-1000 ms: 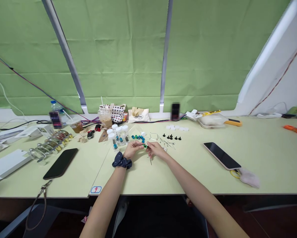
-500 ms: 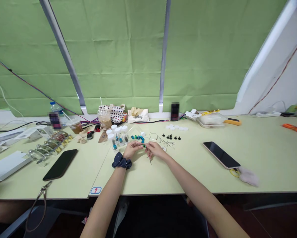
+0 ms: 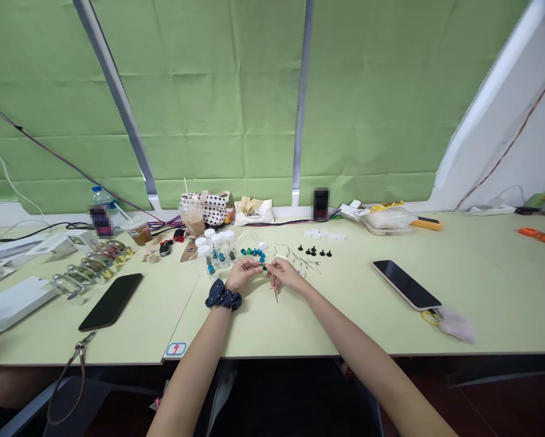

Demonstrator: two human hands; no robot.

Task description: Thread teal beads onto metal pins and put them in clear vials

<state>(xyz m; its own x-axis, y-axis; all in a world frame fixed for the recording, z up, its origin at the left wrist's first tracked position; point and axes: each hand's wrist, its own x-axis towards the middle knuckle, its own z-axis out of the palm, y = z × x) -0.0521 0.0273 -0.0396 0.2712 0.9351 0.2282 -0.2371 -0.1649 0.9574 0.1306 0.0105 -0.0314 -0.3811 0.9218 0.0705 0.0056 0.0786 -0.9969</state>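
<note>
Green bead (image 3: 264, 267) on thin metal pin (image 3: 255, 263), held centrally, pinched between left hand (image 3: 242, 274) and right hand (image 3: 284, 275)

Green cloth blinds (image 3: 209, 91) cover the upper frame, parted by 2 grey metal strips (image 3: 302, 91); a white slanted wall (image 3: 491, 139) stands upper right, dark brown floor (image 3: 495, 406) lower right.
</note>
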